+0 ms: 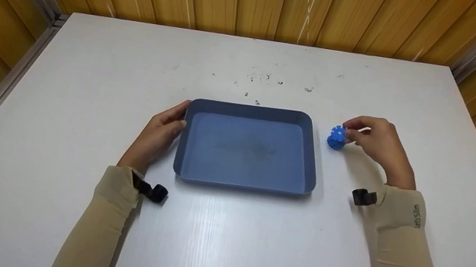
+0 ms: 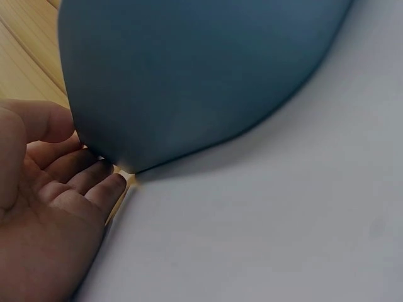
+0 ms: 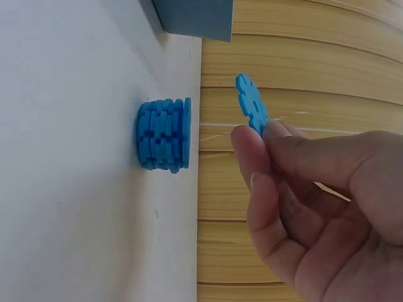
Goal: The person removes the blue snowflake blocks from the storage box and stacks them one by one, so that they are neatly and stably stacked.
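Note:
Between thumb and fingertips, my right hand [image 1: 376, 141] pinches one thin blue notched disc [image 3: 252, 104], shaped like a snowflake building piece. Below it, a short stack of matching blue discs [image 3: 164, 134] stands on the table, apart from the held one in the right wrist view. To the left lies a shallow blue-grey rectangular tray [image 1: 243, 187] with nothing inside but a dark smudge on its floor. My left hand [image 1: 159, 132] holds the tray's left wall, thumb at the rim and the other fingers along the outside, as the left wrist view [image 2: 69, 182] shows.
The white table [image 1: 247, 247] carries small dark marks [image 1: 267, 80] behind the tray. Yellow wood-look panels [image 1: 261, 0] rise at its back and sides. A small black camera [image 1: 364, 197] sits on the right wrist and another [image 1: 156, 193] on the left.

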`<state>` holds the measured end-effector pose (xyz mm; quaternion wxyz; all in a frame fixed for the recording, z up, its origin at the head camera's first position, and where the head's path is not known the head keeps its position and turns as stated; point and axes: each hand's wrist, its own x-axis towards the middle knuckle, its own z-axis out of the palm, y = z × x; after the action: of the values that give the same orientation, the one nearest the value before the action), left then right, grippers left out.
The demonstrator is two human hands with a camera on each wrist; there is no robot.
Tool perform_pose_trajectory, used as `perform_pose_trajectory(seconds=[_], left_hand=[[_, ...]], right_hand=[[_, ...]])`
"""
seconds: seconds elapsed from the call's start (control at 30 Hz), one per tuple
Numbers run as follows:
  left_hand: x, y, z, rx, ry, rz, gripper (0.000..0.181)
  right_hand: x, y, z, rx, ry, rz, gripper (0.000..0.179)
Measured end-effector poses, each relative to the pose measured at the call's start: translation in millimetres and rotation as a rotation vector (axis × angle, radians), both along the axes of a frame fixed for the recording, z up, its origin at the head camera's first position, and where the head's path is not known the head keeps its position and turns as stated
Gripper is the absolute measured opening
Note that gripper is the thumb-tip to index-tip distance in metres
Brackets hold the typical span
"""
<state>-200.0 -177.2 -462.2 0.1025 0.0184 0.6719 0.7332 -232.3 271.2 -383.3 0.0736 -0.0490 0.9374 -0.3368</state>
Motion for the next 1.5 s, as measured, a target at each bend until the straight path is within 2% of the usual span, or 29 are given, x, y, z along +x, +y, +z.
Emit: perform_pose_trajectory(seconds=[0.3, 0.87, 1.5], left_hand=[[1.5, -1.8, -1.1, 0.076, 0.010, -0.013, 0.056], [0.9, 0.2, -0.7, 0.042, 0.010, 0.001, 0.057], [0.1, -0.5, 0.2, 0.058, -0.004, 0.008, 0.057]], right_hand=[[1.2, 10, -7.1, -0.026, -0.003, -0.028, 0.024], [-2.4, 13, -12.2, 0.002, -0.081, -0.033, 0.026], [-3.2, 16, -11.5, 0.026, -0.080, -0.020, 0.032]])
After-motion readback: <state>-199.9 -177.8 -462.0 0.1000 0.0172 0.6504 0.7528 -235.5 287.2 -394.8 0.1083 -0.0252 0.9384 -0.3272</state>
